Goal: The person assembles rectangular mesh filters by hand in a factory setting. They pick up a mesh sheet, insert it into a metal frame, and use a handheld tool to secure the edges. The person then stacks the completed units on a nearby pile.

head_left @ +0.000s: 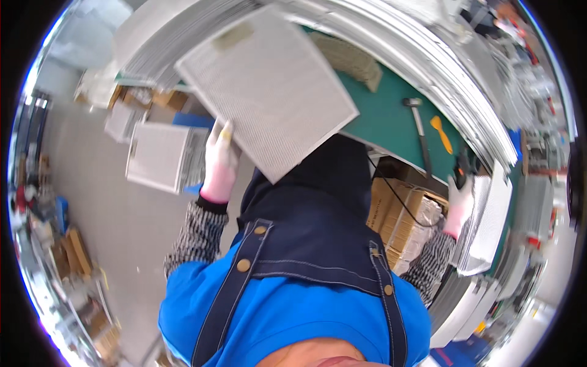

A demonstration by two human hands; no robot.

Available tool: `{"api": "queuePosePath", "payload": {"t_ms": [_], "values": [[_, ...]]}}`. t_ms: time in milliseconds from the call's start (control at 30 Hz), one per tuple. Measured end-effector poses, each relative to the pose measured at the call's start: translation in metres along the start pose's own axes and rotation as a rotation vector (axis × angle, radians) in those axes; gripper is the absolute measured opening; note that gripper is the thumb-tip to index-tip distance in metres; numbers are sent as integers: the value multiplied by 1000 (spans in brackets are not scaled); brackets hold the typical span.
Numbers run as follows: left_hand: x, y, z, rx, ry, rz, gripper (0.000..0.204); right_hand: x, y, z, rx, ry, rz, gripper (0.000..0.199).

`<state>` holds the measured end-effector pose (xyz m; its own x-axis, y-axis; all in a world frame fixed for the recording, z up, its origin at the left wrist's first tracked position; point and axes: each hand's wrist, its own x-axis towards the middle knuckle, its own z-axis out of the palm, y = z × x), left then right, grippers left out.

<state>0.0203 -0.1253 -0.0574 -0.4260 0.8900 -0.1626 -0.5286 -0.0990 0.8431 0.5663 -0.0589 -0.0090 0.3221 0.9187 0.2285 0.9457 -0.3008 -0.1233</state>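
Observation:
A large light-grey panel (269,92) with a fine mesh-like surface and a tan patch near its far edge is tilted over the front of the green bench. My left hand (220,162), in a white and pink glove, is closed on the panel's left edge, thumb on top. On the right, my right hand (460,205), gloved alike, reaches to the bench edge and is closed around a black tool with an orange part (461,170); the tool's exact kind is unclear. Beside that hand stands a stack of similar pale panels (491,226).
On the green bench top (382,113) lie a hammer (418,125), a yellow-orange scraper (441,134) and a beige pad (347,58). Long metal strips (422,46) line the far side. Cardboard boxes (397,214) and a black cable sit below. More panels (158,156) are stacked at left.

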Motion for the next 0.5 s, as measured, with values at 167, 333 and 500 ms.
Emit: {"api": "queuePosePath", "payload": {"t_ms": [167,333,500], "values": [[21,5,-5,-48,8,271,48,-36,80,27,-16,60,156,68],[26,31,-20,770,120,503,33,-37,57,22,78,-25,105,62],[25,59,-87,585,496,480,39,44,-7,25,-15,-164,-87,58]]}}
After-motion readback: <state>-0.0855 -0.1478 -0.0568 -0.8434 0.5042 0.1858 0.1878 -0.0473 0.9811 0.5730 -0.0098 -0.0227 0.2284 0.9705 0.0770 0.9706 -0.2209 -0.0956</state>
